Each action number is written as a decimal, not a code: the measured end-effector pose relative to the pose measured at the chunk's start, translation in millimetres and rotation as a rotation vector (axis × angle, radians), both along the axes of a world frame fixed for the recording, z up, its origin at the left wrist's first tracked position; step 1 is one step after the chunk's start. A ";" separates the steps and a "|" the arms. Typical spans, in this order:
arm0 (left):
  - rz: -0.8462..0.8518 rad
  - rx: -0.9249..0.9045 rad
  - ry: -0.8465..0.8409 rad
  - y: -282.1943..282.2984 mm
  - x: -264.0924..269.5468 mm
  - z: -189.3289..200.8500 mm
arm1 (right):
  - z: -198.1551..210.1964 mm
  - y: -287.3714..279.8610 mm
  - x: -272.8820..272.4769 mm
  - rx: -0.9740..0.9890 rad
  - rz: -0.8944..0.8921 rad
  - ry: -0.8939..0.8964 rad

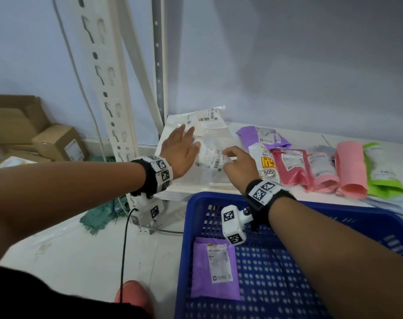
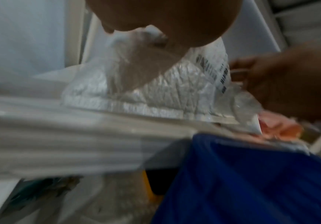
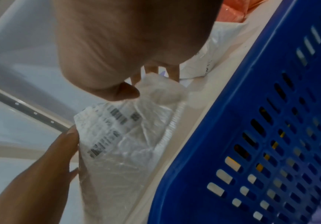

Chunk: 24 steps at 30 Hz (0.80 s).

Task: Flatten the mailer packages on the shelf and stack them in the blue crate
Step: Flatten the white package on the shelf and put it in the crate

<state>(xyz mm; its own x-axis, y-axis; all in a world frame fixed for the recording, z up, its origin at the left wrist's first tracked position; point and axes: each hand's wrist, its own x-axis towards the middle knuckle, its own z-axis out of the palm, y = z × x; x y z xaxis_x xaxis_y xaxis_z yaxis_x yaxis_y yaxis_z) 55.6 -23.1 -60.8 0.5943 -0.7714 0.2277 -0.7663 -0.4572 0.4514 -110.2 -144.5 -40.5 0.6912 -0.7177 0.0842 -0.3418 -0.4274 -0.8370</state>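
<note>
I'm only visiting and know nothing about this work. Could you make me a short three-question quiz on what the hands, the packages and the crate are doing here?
1. True or false: the blue crate already holds a purple mailer.
2. Which hand pinches the edge of the clear mailer? A) the left hand B) the right hand
3. Fill in: the left hand lies with straight fingers on the ____ mailer.

Key: 1 true. 2 B. 3 clear.
</note>
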 end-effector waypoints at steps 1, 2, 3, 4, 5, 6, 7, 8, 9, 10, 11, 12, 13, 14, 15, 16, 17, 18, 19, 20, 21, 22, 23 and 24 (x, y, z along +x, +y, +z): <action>-0.044 0.004 -0.042 5.4 -7.0 -6.2 | 1.7 -0.2 2.6 -0.007 -0.024 0.005; -0.095 0.006 -0.074 12.2 -13.9 -13.3 | 3.4 -0.8 5.5 -0.016 -0.058 0.009; -0.141 0.013 -0.102 19.1 -18.4 -22.1 | 4.5 -2.3 8.7 -0.023 -0.094 0.010; -0.167 0.015 -0.129 26.4 -19.7 -31.5 | 5.2 -3.5 13.5 -0.020 -0.122 0.013; -0.176 0.015 -0.156 33.5 -19.0 -39.4 | 5.8 -4.5 18.6 -0.005 -0.145 0.014; -0.168 0.019 -0.182 39.1 -17.0 -44.9 | 6.8 -5.4 23.9 0.017 -0.166 0.017; -0.147 0.026 -0.202 42.9 -14.4 -47.8 | 7.9 -6.6 28.4 0.041 -0.185 0.017; -0.121 0.032 -0.208 44.7 -11.1 -48.4 | 9.4 -8.3 32.9 0.066 -0.196 0.016; -0.091 0.031 -0.202 45.3 -7.9 -46.9 | 9.1 -10.5 38.2 0.088 -0.196 0.015; -0.065 0.019 -0.185 43.4 -5.5 -43.5 | 9.6 -12.3 41.7 0.101 -0.187 0.014; -0.045 0.003 -0.166 39.3 -4.0 -38.0 | 9.5 -14.4 44.6 0.112 -0.172 0.019; -0.028 -0.015 -0.147 34.6 -2.1 -32.2 | 8.3 -15.1 47.7 0.123 -0.153 0.025; -0.013 -0.033 -0.134 28.6 -0.7 -25.8 | 7.2 -15.0 50.1 0.136 -0.130 0.028; -0.004 -0.055 -0.128 21.7 0.3 -19.7 | 7.2 -13.8 51.4 0.149 -0.098 0.026; -0.004 -0.071 -0.124 15.1 0.8 -14.7 | 7.3 -12.9 52.5 0.156 -0.066 0.025; -0.011 -0.077 -0.120 9.0 0.2 -10.7 | 7.9 -12.2 52.5 0.155 -0.040 0.021; -0.018 -0.076 -0.116 3.6 -0.4 -8.6 | 8.5 -12.4 52.7 0.153 -0.025 0.016; -0.020 -0.072 -0.112 -0.6 -1.0 -8.3 | 9.2 -13.3 52.6 0.148 -0.015 0.005; -0.016 -0.071 -0.106 -2.7 -2.1 -8.9 | 8.8 -14.0 52.4 0.144 -0.014 -0.006; -0.009 -0.071 -0.098 -3.7 -2.5 -10.6 | 8.2 -14.9 52.3 0.133 -0.019 -0.013; -0.004 -0.075 -0.089 -3.4 -3.0 -12.7 | 6.8 -15.9 52.5 0.112 -0.029 -0.011; -0.002 -0.083 -0.084 -2.5 -3.5 -14.9 | 5.5 -16.6 52.6 0.088 -0.040 -0.007; -0.004 -0.093 -0.082 -1.7 -4.1 -16.9 | 4.0 -17.7 53.3 0.074 -0.052 -0.005; -0.007 -0.102 -0.077 -0.8 -4.6 -18.5 | 1.6 -19.1 55.1 0.069 -0.062 -0.003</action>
<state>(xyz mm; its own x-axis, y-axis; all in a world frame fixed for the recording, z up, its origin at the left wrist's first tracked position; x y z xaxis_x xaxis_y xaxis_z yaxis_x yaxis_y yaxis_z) 51.0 -23.9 -79.3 0.5667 -0.7458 0.3502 -0.8036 -0.4065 0.4348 -55.0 -163.6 -39.0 0.6454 -0.7631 0.0353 -0.3627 -0.3468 -0.8650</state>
